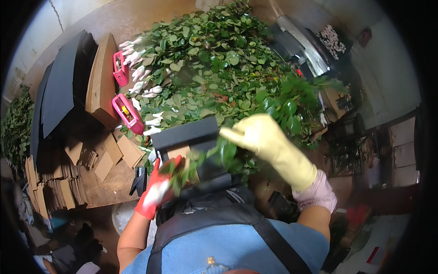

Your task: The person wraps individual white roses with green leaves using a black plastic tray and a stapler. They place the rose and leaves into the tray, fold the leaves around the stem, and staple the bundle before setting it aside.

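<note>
My left hand, in a red and white glove, is beside a black box or tray at the front of the table, with blurred leafy stems lying across its fingers. Whether it grips them is not clear. My right hand, in a yellow rubber glove, is closed around a leafy green stem just right of the box; blurred foliage extends to its upper right. A piece of brown cardboard lies inside the box. Behind it spreads a large pile of leafy stems with white-wrapped heads at the left.
Two pink tape dispensers stand left of the pile. Black sheets and brown cardboard stand farther left, above stacked cardboard pieces. A black stapler lies near the table's edge. Part of a person shows at lower left.
</note>
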Available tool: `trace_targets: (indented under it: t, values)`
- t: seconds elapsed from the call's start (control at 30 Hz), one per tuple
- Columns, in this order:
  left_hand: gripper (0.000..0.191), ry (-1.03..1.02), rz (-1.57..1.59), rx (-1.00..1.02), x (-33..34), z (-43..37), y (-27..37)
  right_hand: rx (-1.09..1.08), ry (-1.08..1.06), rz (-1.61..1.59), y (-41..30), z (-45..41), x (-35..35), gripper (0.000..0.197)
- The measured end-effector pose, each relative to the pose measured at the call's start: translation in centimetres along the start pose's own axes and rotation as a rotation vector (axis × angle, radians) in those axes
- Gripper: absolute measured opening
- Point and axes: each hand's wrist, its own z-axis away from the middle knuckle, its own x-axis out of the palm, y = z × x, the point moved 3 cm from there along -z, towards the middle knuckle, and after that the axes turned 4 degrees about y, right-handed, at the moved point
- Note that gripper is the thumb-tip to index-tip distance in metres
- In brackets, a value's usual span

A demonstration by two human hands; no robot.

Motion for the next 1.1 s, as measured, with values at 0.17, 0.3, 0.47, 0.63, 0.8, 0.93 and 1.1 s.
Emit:
trace_targets:
  t: [0.17,0.3,0.47,0.63,0.8,0.93,1.1]
  values:
    - [0.094,-0.001,0.009,-0.110,-0.5,-0.4,0.0,0.141,-0.153,0.058,4.5,3.8,-0.7,0.046]
    - [0.111,0.027,0.214,-0.182,-0.4,-0.4,0.4,0.207,-0.552,-0.003,1.4,6.7,0.2,0.052]
    - [0.066,0.037,0.082,-0.070,-1.0,-0.5,1.3,0.642,-0.872,-0.203,0.1,11.6,8.5,0.039]
    - [0.040,-0.002,0.059,-0.018,-1.2,-0.2,1.2,0.681,-1.112,-0.798,4.4,8.2,4.9,0.067]
    - [0.043,-0.067,0.025,0.013,-1.2,-0.2,0.7,0.403,-0.938,-0.523,11.5,-1.0,5.5,0.074]
    - [0.042,-0.124,0.003,-0.035,-0.3,0.0,0.6,0.409,-1.554,-0.283,10.1,-7.3,5.7,0.068]
    - [0.045,-0.106,0.037,-0.049,1.7,1.0,-0.7,0.664,-1.527,-0.383,9.2,-2.1,5.1,0.056]
